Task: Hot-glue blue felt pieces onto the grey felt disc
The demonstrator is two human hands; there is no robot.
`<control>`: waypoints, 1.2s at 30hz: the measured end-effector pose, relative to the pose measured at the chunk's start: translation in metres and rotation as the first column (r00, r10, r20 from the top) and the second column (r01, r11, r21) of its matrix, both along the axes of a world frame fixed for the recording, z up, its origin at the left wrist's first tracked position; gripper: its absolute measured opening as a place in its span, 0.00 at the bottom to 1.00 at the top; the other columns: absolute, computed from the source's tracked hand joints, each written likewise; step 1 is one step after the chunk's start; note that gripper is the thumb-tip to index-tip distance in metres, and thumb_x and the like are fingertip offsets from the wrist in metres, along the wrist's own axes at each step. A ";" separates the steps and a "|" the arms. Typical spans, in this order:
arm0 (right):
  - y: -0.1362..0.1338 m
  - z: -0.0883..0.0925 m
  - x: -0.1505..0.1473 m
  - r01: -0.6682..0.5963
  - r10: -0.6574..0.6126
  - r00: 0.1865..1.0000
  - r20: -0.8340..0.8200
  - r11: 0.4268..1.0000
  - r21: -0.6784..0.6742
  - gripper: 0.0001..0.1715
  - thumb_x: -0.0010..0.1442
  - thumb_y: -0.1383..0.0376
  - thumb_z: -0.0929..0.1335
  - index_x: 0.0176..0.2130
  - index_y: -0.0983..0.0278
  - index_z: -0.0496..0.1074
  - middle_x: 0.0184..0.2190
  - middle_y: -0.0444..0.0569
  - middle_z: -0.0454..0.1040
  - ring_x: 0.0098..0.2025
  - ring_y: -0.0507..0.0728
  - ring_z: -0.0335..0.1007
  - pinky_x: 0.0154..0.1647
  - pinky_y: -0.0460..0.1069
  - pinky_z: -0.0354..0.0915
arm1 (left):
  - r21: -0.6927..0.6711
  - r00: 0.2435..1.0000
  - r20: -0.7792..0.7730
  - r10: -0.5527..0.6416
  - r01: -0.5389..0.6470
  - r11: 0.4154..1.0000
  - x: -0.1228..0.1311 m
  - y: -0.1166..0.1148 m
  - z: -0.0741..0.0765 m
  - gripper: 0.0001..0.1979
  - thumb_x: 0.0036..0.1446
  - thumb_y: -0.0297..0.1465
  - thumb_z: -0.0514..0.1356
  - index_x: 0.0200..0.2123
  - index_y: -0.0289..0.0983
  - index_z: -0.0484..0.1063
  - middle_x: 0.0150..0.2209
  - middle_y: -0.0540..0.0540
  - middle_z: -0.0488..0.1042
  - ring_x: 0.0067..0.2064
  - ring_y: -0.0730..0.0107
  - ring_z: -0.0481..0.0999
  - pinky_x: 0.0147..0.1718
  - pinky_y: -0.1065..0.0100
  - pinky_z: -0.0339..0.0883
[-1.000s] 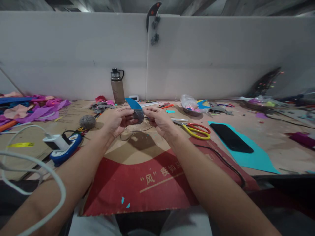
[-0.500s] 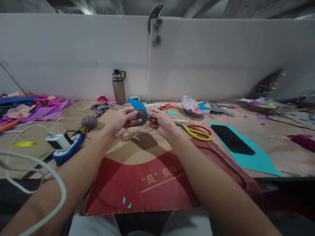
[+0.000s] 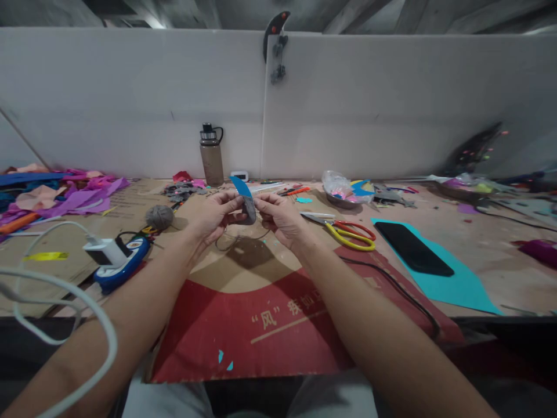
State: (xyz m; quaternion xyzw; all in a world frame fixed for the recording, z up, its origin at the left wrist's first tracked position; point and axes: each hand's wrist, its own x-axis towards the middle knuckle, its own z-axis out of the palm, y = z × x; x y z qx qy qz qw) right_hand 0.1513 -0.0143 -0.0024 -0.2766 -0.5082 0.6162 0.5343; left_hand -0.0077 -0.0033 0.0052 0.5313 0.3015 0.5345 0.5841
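Note:
Between the fingers of both hands is a blue crescent-shaped piece (image 3: 241, 186) whose lower part is wrapped in grey yarn (image 3: 249, 212). My left hand (image 3: 215, 216) pinches it from the left, thumb on the near face. My right hand (image 3: 278, 217) has its fingertips closed at the wrapped part's right edge; a yarn strand there is too fine to make out fully. Loose yarn loops below the hands, over the cardboard (image 3: 209, 337). A ball of grey yarn (image 3: 159, 217) lies left of my left hand.
Scissors (image 3: 353, 237) with red and yellow handles lie right of my right hand. Farther right, a black phone (image 3: 411, 248) rests on turquoise sheet (image 3: 474, 296). A bottle (image 3: 212, 159) stands behind. At left are a blue power strip (image 3: 124, 273), white cable (image 3: 107, 331) and felt scraps (image 3: 82, 194).
The crescent has turned in my hands, so its wrapped part now shows narrower and more edge-on. My right hand has moved slightly left, nearer to my left hand.

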 end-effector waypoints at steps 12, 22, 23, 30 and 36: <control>0.001 -0.005 -0.016 0.179 -0.178 0.983 -0.055 0.984 0.021 0.17 0.43 0.57 0.72 0.29 0.63 0.67 0.23 0.39 0.66 0.22 0.45 0.59 0.19 0.42 0.53 | 0.028 0.997 0.072 -0.012 0.010 1.000 0.014 -0.006 -0.002 0.08 0.46 0.30 0.63 0.30 0.31 0.75 0.30 0.44 0.76 0.33 0.69 0.75 0.34 0.69 0.69; -0.001 -0.004 -0.014 0.218 -0.214 0.974 -0.076 0.974 0.057 0.13 0.45 0.58 0.71 0.28 0.64 0.67 0.23 0.39 0.65 0.23 0.46 0.59 0.20 0.42 0.57 | 0.203 0.995 -0.062 0.082 -0.068 0.977 0.020 -0.012 -0.001 0.13 0.47 0.33 0.63 0.36 0.33 0.76 0.35 0.43 0.77 0.35 0.70 0.75 0.38 0.68 0.68; -0.001 -0.004 -0.014 0.218 -0.214 0.974 -0.074 0.974 0.055 0.13 0.45 0.58 0.71 0.29 0.64 0.67 0.23 0.39 0.65 0.23 0.46 0.59 0.21 0.42 0.58 | 0.209 0.993 -0.064 0.099 -0.084 0.974 0.020 -0.012 -0.001 0.12 0.47 0.33 0.63 0.36 0.34 0.77 0.35 0.43 0.77 0.34 0.70 0.75 0.37 0.68 0.68; 0.001 -0.006 -0.016 0.228 -0.224 0.973 -0.054 0.970 0.082 0.14 0.45 0.57 0.70 0.28 0.63 0.65 0.22 0.38 0.60 0.21 0.45 0.52 0.19 0.41 0.52 | 0.203 0.984 -0.058 0.166 -0.151 0.968 0.019 -0.010 -0.003 0.13 0.46 0.34 0.63 0.35 0.33 0.76 0.33 0.43 0.77 0.33 0.70 0.74 0.38 0.65 0.69; 0.003 -0.007 -0.017 0.273 -0.276 0.961 0.006 0.954 0.123 0.13 0.45 0.58 0.70 0.28 0.63 0.65 0.20 0.37 0.58 0.20 0.44 0.49 0.18 0.42 0.49 | 0.267 0.952 -0.113 0.284 -0.246 0.932 0.017 -0.011 -0.001 0.09 0.48 0.32 0.61 0.33 0.34 0.77 0.31 0.46 0.76 0.32 0.73 0.72 0.37 0.68 0.67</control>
